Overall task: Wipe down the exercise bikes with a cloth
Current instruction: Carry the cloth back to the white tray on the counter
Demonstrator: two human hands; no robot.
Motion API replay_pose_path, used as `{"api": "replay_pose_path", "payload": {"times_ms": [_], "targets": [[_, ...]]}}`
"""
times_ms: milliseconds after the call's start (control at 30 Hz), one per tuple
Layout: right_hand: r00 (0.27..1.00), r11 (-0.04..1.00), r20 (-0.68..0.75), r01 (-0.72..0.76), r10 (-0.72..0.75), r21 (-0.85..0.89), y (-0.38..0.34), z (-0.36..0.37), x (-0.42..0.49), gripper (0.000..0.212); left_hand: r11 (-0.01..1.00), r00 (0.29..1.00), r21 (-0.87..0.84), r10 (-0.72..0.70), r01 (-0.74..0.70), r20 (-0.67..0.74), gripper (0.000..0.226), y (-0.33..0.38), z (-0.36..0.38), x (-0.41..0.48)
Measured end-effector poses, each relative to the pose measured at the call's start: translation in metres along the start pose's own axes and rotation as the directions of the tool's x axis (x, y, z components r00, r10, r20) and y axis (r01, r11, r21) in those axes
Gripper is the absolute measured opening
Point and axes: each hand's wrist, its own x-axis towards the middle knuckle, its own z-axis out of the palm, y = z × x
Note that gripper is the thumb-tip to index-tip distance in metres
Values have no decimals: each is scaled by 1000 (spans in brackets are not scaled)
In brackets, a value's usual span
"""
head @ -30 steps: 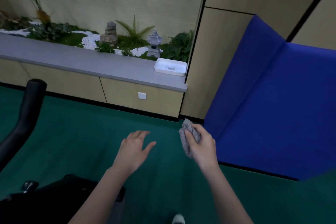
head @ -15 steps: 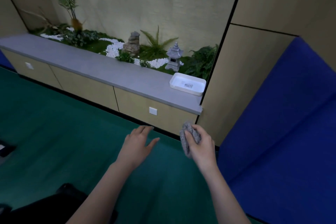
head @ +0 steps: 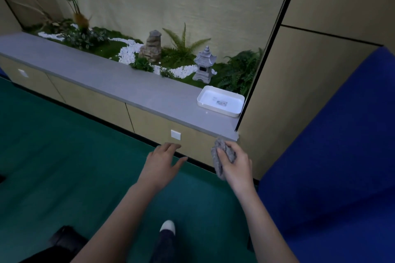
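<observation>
Green floor: spreads beneath and to the left of both sets of fingers.
Blue padding: fills the space right of the right hand's fingers, sloping up the wall.
Beige wall panel: beyond and right of the right fingers, edged with black seams.
Grey ledge: runs across beyond the fingertips. Its near right corner sits just above the right fingers. Beige cabinet fronts are below it.
Planter bed behind the ledge, well beyond the fingers: ferns, white pebbles, a rock and a stone lantern.
White tray: on the ledge's right end, beyond the right fingers, apart from them. Small label inside, not legible.
Dark object: lower left, well back from the left fingers. Cannot identify it, and no bike is recognisable.
Left hand: held out over the floor, palm down, fingers relaxed and slightly spread, holding nothing.
Right hand: raised beside the left, apart from it, fingers and thumb curled around the cloth.
Cloth: grey, bunched, gripped in the right fingers. One lump sticks out above them and a tail hangs below the thumb. It touches no other surface.
White wall plate: on the cabinet front, just beyond the left fingertips.
White shoe tip: on the floor, below and behind the fingers.
</observation>
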Motion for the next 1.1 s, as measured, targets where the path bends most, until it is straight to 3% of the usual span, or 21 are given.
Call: {"api": "replay_pose_path", "payload": {"times_ms": [433,767,1100], "targets": [[995,993,-83,-61,53,-101,-18,75,188,27,994,995,-75,87,-83,56,47,-45,-26,213],[990,989,-53,-132,129,-69,-7,113,289,28,995,988,-101,43,-28,150,51,-78,-20,312],[997,994,-4,-81,81,-75,6,123,420,31,979,992,-204,42,-18,115,46,-44,-6,445]]}}
